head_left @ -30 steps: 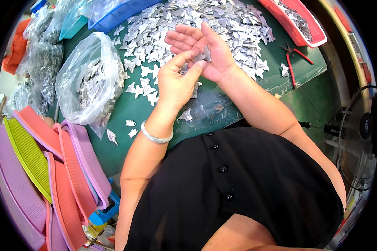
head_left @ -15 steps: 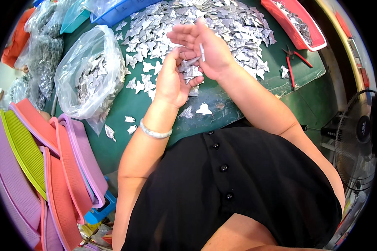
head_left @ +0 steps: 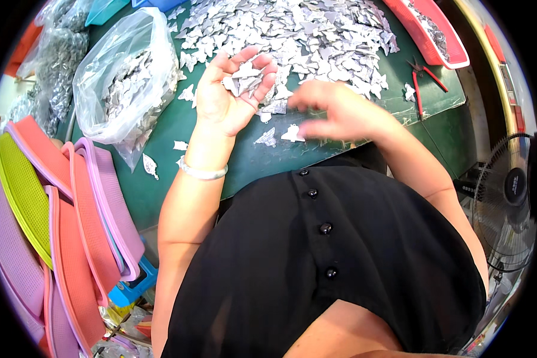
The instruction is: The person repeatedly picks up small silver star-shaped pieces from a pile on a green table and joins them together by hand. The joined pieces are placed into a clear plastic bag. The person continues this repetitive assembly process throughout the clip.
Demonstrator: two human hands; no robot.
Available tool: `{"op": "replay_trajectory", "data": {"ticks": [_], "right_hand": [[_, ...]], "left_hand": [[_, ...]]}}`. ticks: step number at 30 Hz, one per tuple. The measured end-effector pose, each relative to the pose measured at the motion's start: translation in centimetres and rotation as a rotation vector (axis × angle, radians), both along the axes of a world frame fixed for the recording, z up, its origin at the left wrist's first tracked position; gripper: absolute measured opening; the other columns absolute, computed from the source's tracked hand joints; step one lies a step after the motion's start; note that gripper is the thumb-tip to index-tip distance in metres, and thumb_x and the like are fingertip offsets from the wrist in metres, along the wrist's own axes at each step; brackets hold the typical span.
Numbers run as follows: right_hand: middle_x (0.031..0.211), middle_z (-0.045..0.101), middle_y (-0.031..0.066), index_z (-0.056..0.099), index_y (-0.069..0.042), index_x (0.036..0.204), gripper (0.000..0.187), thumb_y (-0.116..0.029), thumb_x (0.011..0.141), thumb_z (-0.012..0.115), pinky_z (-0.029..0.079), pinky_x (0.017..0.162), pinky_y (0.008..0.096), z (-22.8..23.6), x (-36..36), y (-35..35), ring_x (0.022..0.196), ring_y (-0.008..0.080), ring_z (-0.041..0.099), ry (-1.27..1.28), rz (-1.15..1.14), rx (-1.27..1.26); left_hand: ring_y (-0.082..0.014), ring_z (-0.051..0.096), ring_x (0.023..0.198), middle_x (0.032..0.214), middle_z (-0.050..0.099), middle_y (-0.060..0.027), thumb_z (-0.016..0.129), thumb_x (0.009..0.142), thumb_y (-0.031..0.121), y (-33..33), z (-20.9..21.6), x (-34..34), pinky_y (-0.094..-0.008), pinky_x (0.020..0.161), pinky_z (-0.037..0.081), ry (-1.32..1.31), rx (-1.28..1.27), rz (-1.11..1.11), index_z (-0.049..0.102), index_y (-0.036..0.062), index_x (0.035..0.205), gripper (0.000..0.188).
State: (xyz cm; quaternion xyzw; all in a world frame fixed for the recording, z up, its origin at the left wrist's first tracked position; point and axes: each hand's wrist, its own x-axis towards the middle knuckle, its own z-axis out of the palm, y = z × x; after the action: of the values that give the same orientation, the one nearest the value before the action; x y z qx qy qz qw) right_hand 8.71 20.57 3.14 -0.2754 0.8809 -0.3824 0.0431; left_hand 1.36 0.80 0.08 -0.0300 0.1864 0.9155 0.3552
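Note:
My left hand (head_left: 224, 101) is palm up, its fingers curled round several small silver butterfly-shaped metal pieces (head_left: 244, 79). Motion blurs my right hand (head_left: 346, 110), which is over the table's near side. Its thumb and fingers are apart, and nothing shows between them. A bell-shaped silver piece (head_left: 292, 133) lies by the right thumb, and a patterned one (head_left: 267, 138) is to its left. Beyond both hands spreads a big heap of the same silver pieces (head_left: 316, 42).
On the left stands a clear plastic bag (head_left: 92, 89) of metal pieces, with stacked pink, purple and green baskets (head_left: 80, 262) nearer me. A leaf-shaped piece (head_left: 150, 166) lies beside them. Red-handled pliers (head_left: 417, 92) and a red tray (head_left: 457, 58) sit at right; a fan (head_left: 507, 197) stands beyond.
My hands have parted. The left has moved slightly left with the pieces in its palm; the right has come down and right, nearer the table's front edge.

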Motion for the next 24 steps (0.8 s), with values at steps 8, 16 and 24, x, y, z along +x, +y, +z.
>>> {"op": "replay_trajectory", "data": {"ticks": [8, 16, 24], "right_hand": [[0.078, 0.057, 0.0083, 0.059, -0.004, 0.083, 0.012, -0.011, 0.073, 0.058, 0.046, 0.065, 0.0359, -1.4, 1.0, -0.1, 0.074, 0.0256, 0.056, 0.087, 0.064, 0.109], [0.068, 0.055, -0.0037, 0.059, -0.001, 0.080, 0.014, -0.014, 0.081, 0.057, 0.035, 0.054, 0.0185, 3.0, -2.0, -0.7, 0.060, 0.0014, 0.043, -0.337, -0.250, -0.391], [0.074, 0.057, -0.0017, 0.060, -0.002, 0.099, 0.023, -0.016, 0.083, 0.053, 0.039, 0.057, 0.0184, 2.0, -4.1, -1.1, 0.063, 0.0036, 0.049, -0.302, -0.355, -0.484]], "left_hand": [[-0.0398, 0.045, 0.105, 0.106, 0.049, -0.0247, 0.038, 0.087, 0.040, 0.3, 0.6, 0.9, -0.0514, 0.091, 0.037, -0.046, 0.071, 0.037, 0.045, -0.0058, 0.110, 0.052], [-0.0400, 0.043, 0.108, 0.118, 0.043, -0.0255, 0.032, 0.086, 0.051, 0.4, 0.3, 1.2, -0.0531, 0.094, 0.032, -0.016, 0.212, -0.112, 0.042, -0.0041, 0.118, 0.064], [-0.0436, 0.037, 0.114, 0.119, 0.041, -0.0290, 0.036, 0.086, 0.049, 0.3, 0.8, 1.4, -0.0533, 0.097, 0.029, -0.041, 0.189, -0.097, 0.037, -0.0070, 0.120, 0.066]]}}
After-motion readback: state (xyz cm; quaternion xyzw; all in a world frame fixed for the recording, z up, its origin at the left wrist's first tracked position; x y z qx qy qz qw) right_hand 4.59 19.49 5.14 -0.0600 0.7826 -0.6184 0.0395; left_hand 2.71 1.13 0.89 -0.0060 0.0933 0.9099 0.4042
